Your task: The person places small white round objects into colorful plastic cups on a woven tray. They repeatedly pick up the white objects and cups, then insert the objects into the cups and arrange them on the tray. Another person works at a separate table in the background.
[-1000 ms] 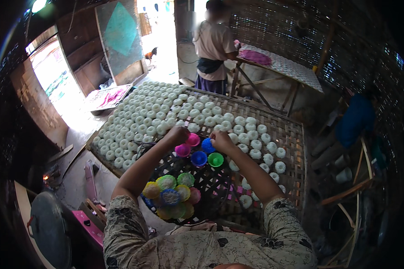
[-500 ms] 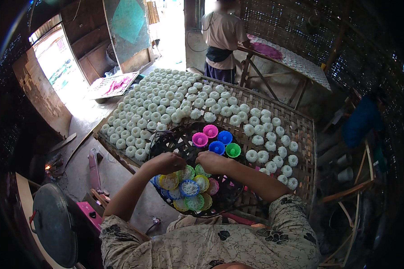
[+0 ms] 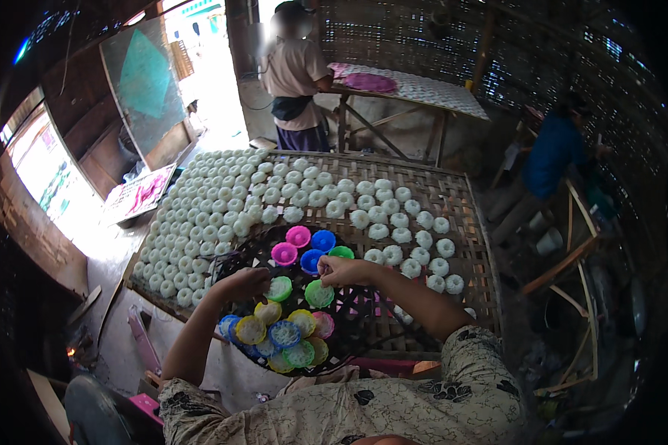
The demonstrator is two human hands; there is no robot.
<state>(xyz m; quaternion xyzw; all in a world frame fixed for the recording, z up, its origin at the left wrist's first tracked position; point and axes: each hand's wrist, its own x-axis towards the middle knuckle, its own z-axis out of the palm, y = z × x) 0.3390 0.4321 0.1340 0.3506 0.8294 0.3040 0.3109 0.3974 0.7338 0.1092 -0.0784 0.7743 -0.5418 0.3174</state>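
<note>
- Two small green moulds with pale filling sit on a dark woven tray, near the near edge of the bamboo rack point(image 3: 475, 222): the left green mould point(image 3: 279, 288) and the right green mould point(image 3: 319, 294).
- The left hand point(image 3: 243, 282) has its fingers closed on the rim of the left green mould.
- The right hand point(image 3: 343, 270) has its fingers pinched together just above the right green mould; whether they actually grip it cannot be told.
- Just beyond the hands, toward the middle of the rack, stand empty cups: two pink cups point(image 3: 291, 245), two blue cups point(image 3: 318, 249) and a green cup point(image 3: 341, 253).
- Closer to the person, at the tray's near edge, lies a cluster of filled moulds point(image 3: 278, 337) in yellow, blue, green and pink.
- The dark woven tray point(image 3: 364, 311) rests on the rack.
- Rows of white moulded cakes point(image 3: 223, 200) cover the rack's left and far parts.
- A person in a pale shirt point(image 3: 295, 74) stands past the far edge.
</note>
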